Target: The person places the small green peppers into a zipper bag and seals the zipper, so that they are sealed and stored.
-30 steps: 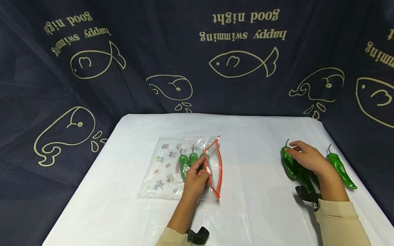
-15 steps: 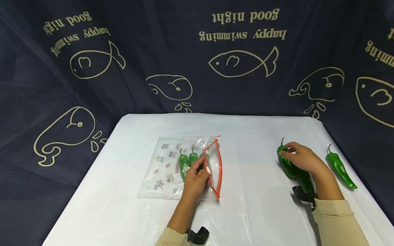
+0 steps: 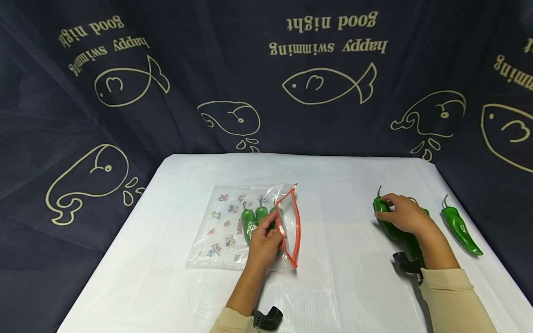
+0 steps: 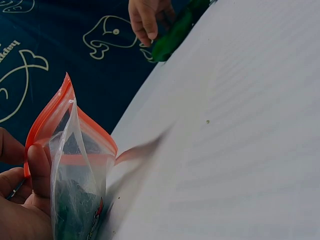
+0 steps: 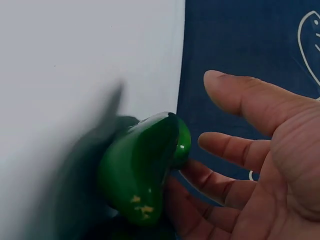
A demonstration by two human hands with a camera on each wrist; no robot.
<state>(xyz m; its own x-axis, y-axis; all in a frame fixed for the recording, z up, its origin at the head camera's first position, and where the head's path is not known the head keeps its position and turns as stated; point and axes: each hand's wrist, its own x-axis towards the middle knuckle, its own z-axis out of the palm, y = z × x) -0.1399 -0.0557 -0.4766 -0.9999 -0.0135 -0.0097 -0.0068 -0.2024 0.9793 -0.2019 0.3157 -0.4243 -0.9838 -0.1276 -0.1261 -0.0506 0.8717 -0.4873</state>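
Note:
A clear zip bag (image 3: 226,254) with a red zip edge and small cartoon prints lies flat on the table. Inside it are three green peppers (image 3: 248,222), partly under my left hand (image 3: 263,245). That hand pinches the bag's red edge (image 4: 26,155), and the mouth gapes to the right. My right hand (image 3: 405,215) is over a group of green peppers and touches the leftmost pepper (image 3: 382,208). In the right wrist view, the thumb stands apart from the pepper (image 5: 137,170), while the fingers touch its side. The hand hides part of the group.
A single green pepper (image 3: 460,231) lies near the right edge of the white table (image 3: 333,180). Behind and beside the table hangs a dark blue cloth (image 3: 233,55) with fish and whale drawings. Each wrist wears a black camera mount (image 3: 268,319).
My right hand has shifted a little to the left, and the leftmost pepper's stem end has moved with it. Another pepper now shows just right of that hand. My left hand and the bag are still.

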